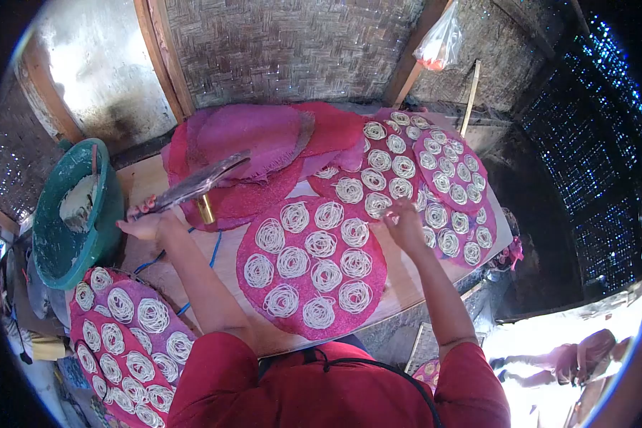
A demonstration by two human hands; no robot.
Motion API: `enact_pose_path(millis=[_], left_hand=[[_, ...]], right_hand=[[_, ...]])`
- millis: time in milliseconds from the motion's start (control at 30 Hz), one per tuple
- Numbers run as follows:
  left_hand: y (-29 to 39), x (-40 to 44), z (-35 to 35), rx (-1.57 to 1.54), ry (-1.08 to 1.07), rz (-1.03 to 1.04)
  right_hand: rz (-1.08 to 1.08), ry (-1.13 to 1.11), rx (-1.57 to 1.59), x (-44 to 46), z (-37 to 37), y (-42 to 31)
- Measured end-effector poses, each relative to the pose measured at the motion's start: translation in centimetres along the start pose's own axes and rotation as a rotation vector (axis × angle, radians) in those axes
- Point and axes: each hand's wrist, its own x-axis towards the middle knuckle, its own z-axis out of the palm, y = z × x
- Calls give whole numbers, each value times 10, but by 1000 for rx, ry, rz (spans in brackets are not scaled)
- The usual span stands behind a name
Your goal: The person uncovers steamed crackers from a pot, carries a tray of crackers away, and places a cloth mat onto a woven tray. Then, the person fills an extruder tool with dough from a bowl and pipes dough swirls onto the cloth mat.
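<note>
My left hand (144,222) is closed around the handle end of a long wooden dough press (200,180). A short brass cylinder (205,209) hangs below its middle, over the wooden table. My right hand (404,225) is held over the table, fingers curled together close to a white noodle swirl (377,205); whether they pinch anything is hidden. Between my forearms lies a round pink mat (303,264) covered with several noodle swirls, such as one white coil (293,262) near its middle.
Folded pink and purple cloths (250,135) lie at the back. More swirl-covered mats (453,167) overlap at right, others (125,335) at lower left. A green basin (110,214) with white dough (77,203) stands left. A plastic bag (439,43) hangs above; a person (574,360) is outside.
</note>
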Motion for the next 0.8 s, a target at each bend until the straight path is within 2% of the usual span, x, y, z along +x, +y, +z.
enact_pose_path(millis=[67,100,167,200,267,300,367,400,467,500,567,600,667,700,767,800], left_hand=[[-14,2,-17,36,385,41],[-1,9,-16,31,371,43],[-3,9,-27,-24,657,68],[-7,11,-43,-25,661,66],[-17,20,-74,-361,618,69],[-14,17,-67,-364,619,68],[-4,8,-46,-191,1007,63],[-12,21,-67,-191,1007,64],[-35,57,-132,352,1092,93],[-33,54,-134,352,1091,94],[-35,48,-138,789,1010,-94],[-29,33,-120,793,1010,-96],[-9,-3,-64,1500,886,-199],[-10,3,-72,1500,887,-201],[-13,19,-91,2041,710,-227],[-8,15,-82,2038,711,-228]], right_hand=[[-145,24,-48,2,20,17],[-146,35,-37,-7,28,6],[-150,5,-173,-10,36,6],[-151,5,-177,-11,38,8],[-228,35,-278,-10,44,11],[-230,37,-280,-9,44,11],[-229,1,-311,-7,44,10],[-229,1,-310,-7,43,8],[-235,-27,-394,-4,39,1],[-234,-27,-393,-2,40,-1],[-232,-52,-275,3,42,-3],[-228,-54,-275,3,43,-5],[-274,-83,-393,5,44,-11],[-274,-84,-394,6,44,-13],[-322,-122,-517,7,44,-16],[-325,-121,-518,7,43,-18]])
